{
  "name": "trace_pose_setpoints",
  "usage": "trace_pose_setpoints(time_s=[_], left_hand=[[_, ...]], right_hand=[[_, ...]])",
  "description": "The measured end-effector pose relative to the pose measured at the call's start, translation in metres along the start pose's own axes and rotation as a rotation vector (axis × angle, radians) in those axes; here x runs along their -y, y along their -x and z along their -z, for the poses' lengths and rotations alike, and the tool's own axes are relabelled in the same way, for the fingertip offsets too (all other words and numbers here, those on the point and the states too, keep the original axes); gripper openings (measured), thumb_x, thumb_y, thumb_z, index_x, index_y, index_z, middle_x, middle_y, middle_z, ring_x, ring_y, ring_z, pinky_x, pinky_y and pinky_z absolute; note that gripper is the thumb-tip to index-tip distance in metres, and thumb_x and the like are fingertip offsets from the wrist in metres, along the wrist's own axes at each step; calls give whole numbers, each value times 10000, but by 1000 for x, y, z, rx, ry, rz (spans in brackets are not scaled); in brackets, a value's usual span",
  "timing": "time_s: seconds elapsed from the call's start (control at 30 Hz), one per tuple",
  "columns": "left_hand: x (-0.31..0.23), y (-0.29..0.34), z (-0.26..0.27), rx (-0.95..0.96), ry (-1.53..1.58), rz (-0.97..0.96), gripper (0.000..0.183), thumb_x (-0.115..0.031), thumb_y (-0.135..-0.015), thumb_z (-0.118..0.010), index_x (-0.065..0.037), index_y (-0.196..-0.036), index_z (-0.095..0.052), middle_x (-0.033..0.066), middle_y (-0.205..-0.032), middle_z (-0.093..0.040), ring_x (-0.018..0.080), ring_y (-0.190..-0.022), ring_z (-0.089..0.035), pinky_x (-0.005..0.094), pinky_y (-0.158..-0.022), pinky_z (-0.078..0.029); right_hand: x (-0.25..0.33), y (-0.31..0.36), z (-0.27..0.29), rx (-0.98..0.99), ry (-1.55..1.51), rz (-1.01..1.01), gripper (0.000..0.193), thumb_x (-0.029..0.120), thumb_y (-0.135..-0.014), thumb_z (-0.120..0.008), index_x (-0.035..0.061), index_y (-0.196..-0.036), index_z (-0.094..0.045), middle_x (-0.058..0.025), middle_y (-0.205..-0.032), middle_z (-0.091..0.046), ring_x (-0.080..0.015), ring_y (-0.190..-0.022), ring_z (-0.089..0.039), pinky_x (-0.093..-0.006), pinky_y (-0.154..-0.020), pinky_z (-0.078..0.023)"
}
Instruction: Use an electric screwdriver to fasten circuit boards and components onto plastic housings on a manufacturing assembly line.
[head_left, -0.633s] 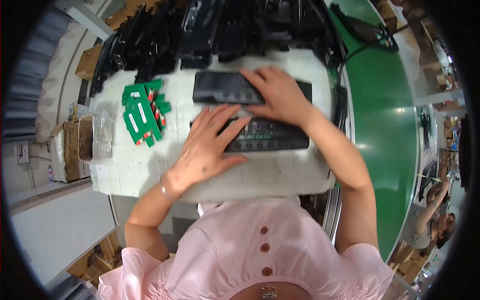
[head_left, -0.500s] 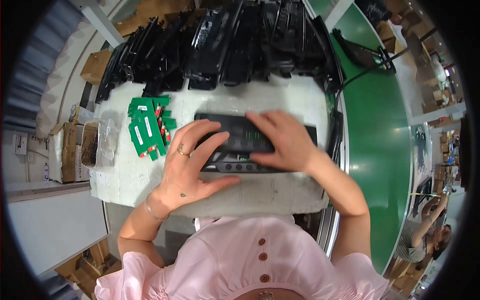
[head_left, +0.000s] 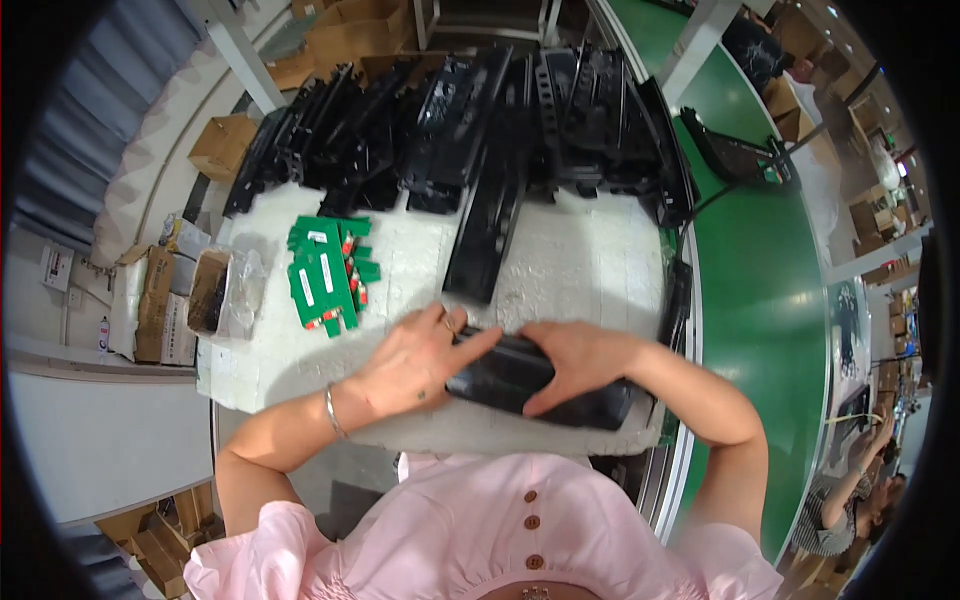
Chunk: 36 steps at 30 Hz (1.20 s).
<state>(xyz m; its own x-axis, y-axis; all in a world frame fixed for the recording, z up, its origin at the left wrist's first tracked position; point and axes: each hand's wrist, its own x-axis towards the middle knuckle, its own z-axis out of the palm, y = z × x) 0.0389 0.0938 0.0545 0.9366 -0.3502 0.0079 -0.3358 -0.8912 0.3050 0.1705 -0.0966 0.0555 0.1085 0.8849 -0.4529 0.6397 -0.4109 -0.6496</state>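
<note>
A dark, smooth, glossy plastic panel (head_left: 590, 408) is slightly tilted near the front edge of the white foam-topped table (head_left: 400, 435). My right hand (head_left: 585, 362) grips it across its width, with the thumb on the near side and the fingers at the far edge. At its left end my left hand (head_left: 412, 362) has its fingers closed over the far corner; the left thumb is mostly hidden. Just beyond my hands, a second long black panel (head_left: 482, 245) points toward me from the pile. Green circuit boards (head_left: 325, 275) with red-and-white parts lie to the left.
A pile of black plastic housings (head_left: 440, 140) fills the table's far side. A green conveyor belt (head_left: 740, 290) runs along the right, carrying another black housing (head_left: 735, 150). Cardboard boxes (head_left: 150, 300) and a clear plastic bag (head_left: 245, 290) stand left. Another person (head_left: 835, 510) is at far right.
Earlier my hands were spread over a panel with a row of round buttons. Now they hold a smooth dark surface nearer me, and a long black panel lies beyond. The view has shifted.
</note>
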Motion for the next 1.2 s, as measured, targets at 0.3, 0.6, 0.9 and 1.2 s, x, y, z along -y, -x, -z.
trace_pose_setpoints(time_s=[0.3,0.6,0.9,1.2], left_hand=[[17,-11,31,-209,454,-116,581,-304,-650,-719,-39,-1116,-496,140,-979,-521,308,-891,-514,366,-777,-429],[35,-58,3,-183,351,183,670,-360,-663,-705,-151,-1233,-420,271,-1193,-322,411,-943,-486,414,-809,-429],[22,-62,-12,-413,523,197,562,-114,-673,-711,-118,-1180,-466,191,-1266,-252,216,-732,-532,287,-669,-457],[-11,-40,-40,-584,546,315,472,-38,-643,-699,-64,-1072,-503,150,-1143,-340,133,-641,-490,211,-495,-416]], right_hand=[[-2,70,-26,-113,-456,-212,798,376,-540,-772,-53,-1113,-420,-198,-1010,-549,-272,-943,-543,-334,-832,-407],[-111,282,-78,-1408,-754,-616,799,302,-606,-746,-66,-1195,-352,-125,-1062,-510,-207,-931,-519,-316,-846,-401],[-218,399,-164,-1457,-506,-1084,537,278,-763,-644,-81,-1117,-462,-116,-923,-589,-175,-810,-563,-271,-722,-454],[-72,141,29,-1360,-4,-277,261,36,-724,-602,19,-985,-584,-68,-852,-600,-145,-799,-563,-255,-758,-435]])
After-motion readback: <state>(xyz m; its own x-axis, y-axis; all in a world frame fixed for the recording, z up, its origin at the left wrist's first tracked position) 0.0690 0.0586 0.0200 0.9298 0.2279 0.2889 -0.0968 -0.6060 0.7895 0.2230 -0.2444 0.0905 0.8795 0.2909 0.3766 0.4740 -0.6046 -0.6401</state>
